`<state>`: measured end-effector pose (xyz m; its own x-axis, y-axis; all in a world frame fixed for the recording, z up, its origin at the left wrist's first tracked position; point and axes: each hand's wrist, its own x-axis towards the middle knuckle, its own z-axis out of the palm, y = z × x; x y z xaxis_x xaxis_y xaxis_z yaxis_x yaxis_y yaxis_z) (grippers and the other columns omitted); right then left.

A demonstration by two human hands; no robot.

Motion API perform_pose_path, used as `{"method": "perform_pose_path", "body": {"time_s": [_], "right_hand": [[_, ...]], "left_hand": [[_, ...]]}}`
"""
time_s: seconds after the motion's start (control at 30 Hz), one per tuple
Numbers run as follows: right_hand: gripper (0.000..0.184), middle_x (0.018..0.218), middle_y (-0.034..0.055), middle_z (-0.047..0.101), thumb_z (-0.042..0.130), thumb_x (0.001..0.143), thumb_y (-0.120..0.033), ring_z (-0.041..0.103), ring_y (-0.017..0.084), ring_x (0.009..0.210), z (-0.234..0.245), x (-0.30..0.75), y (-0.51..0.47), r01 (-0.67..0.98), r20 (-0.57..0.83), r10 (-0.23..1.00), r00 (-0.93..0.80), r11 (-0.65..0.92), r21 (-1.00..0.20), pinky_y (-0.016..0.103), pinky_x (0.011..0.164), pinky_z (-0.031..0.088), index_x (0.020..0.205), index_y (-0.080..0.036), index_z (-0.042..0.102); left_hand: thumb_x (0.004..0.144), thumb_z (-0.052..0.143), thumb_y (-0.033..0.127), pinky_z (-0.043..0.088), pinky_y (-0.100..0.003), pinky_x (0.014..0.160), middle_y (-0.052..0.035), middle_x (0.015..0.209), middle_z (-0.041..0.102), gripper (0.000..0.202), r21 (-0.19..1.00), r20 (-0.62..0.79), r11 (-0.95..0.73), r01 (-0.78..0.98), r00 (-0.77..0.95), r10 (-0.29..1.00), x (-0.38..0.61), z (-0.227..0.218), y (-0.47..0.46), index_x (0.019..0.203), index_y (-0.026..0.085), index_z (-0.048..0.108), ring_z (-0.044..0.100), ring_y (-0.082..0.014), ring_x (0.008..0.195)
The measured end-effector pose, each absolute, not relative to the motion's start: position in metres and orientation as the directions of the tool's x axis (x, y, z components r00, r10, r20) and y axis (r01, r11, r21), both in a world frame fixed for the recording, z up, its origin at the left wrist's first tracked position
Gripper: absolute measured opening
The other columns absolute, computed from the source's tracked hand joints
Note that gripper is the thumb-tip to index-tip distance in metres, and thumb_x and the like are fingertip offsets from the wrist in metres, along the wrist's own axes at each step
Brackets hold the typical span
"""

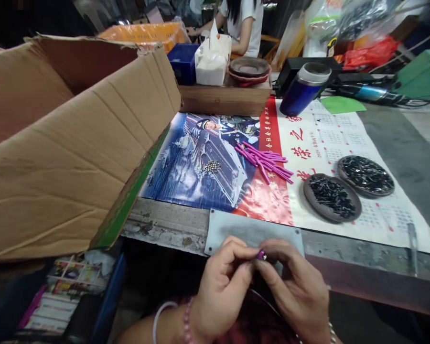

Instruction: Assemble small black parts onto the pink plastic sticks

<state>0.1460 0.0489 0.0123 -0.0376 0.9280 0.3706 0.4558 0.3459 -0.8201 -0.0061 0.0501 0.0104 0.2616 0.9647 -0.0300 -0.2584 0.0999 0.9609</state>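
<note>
Close to my body, at the table's front edge, my left hand (225, 282) and my right hand (295, 282) meet fingertip to fingertip. Both pinch a small purple stick (261, 254) with a shiny metal bit at its end; the rest of it is hidden by my fingers. Beyond them, a loose bunch of magenta sticks (267, 160) lies on a printed calendar poster (200, 191). Left of the bunch is a small pile of shiny metal pieces (212, 166). Two round dishes hold many tiny dark pieces: a nearer dish (306, 196) and a farther dish (390, 191).
A big open cardboard box (93, 143) takes up the left side. A grey pad (251, 227) lies at the front edge, with a pen-like object (413, 248) to the right. Behind are a wooden box (222, 100), a blue tumbler (301, 93) and a person (251, 28).
</note>
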Motion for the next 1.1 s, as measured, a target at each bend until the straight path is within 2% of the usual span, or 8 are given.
{"method": "perform_pose_path", "body": {"time_s": [0.17,0.3,0.5,0.67,0.83,0.97,1.1], "right_hand": [[0.010,0.082,0.0005,0.069,0.063,0.092,-0.014,0.067,0.014,0.070,0.014,0.146,0.046,0.433,0.392,0.920,-0.015,0.359,-0.827,0.020,0.064,0.054,0.096,-0.023,0.065],[0.010,0.083,0.0017,0.069,0.064,0.092,-0.014,0.067,0.015,0.070,0.016,0.147,0.044,0.378,0.357,0.934,-0.006,0.332,-0.864,0.021,0.063,0.055,0.095,-0.023,0.066],[0.009,0.081,0.0001,0.070,0.061,0.096,-0.017,0.064,0.012,0.057,0.013,0.146,0.039,0.415,0.316,0.949,-0.002,0.289,-0.863,0.022,0.064,0.057,0.096,-0.024,0.067],[0.014,0.087,0.0042,0.074,0.056,0.097,-0.015,0.071,0.015,0.070,0.012,0.142,0.035,0.516,0.359,0.933,-0.020,0.318,-0.796,0.023,0.066,0.058,0.102,-0.023,0.067],[0.019,0.091,0.0069,0.076,0.055,0.097,-0.012,0.074,0.019,0.080,0.011,0.136,0.033,0.606,0.418,0.908,-0.014,0.341,-0.719,0.026,0.075,0.059,0.106,-0.022,0.068],[0.017,0.093,0.0059,0.075,0.053,0.099,-0.016,0.073,0.019,0.081,0.013,0.137,0.035,0.522,0.360,0.933,-0.029,0.321,-0.790,0.025,0.072,0.058,0.105,-0.023,0.068],[0.015,0.080,0.0023,0.070,0.054,0.098,-0.018,0.069,0.016,0.070,0.015,0.137,0.037,0.442,0.345,0.938,-0.021,0.318,-0.838,0.023,0.062,0.054,0.092,-0.022,0.067]], "left_hand": [[0.098,0.054,0.015,0.047,-0.024,0.076,-0.0027,0.095,0.055,0.017,0.971,0.009,0.047,-0.232,0.232,0.973,-0.005,0.009,0.046,0.106,0.022,0.067,0.057,-0.0144,0.085],[0.098,0.054,0.014,0.048,-0.024,0.075,-0.0029,0.094,0.055,0.018,0.972,0.030,0.025,-0.234,0.228,0.973,-0.003,0.007,0.044,0.107,0.021,0.067,0.057,-0.0140,0.083],[0.099,0.055,0.015,0.048,-0.023,0.073,-0.0017,0.092,0.054,0.015,0.954,0.014,0.053,-0.297,0.218,0.976,0.001,0.004,0.040,0.103,0.021,0.067,0.056,-0.0127,0.081],[0.099,0.054,0.013,0.049,-0.022,0.074,-0.0007,0.092,0.052,0.016,0.947,0.024,0.037,-0.320,0.183,0.983,0.006,0.000,0.036,0.103,0.022,0.066,0.056,-0.0117,0.081],[0.099,0.052,0.011,0.050,-0.023,0.083,-0.0011,0.097,0.055,0.018,0.952,0.044,0.000,-0.305,0.136,0.990,0.008,-0.001,0.032,0.105,0.024,0.064,0.058,-0.0128,0.090],[0.100,0.050,0.011,0.050,-0.025,0.083,-0.0017,0.100,0.054,0.020,0.958,0.056,-0.019,-0.287,0.121,0.991,0.006,0.000,0.029,0.108,0.025,0.063,0.058,-0.0140,0.092],[0.100,0.047,0.010,0.048,-0.026,0.080,-0.0016,0.095,0.051,0.023,0.972,0.090,-0.059,-0.228,0.127,0.988,0.005,0.001,0.027,0.110,0.025,0.062,0.055,-0.0146,0.088]]}}
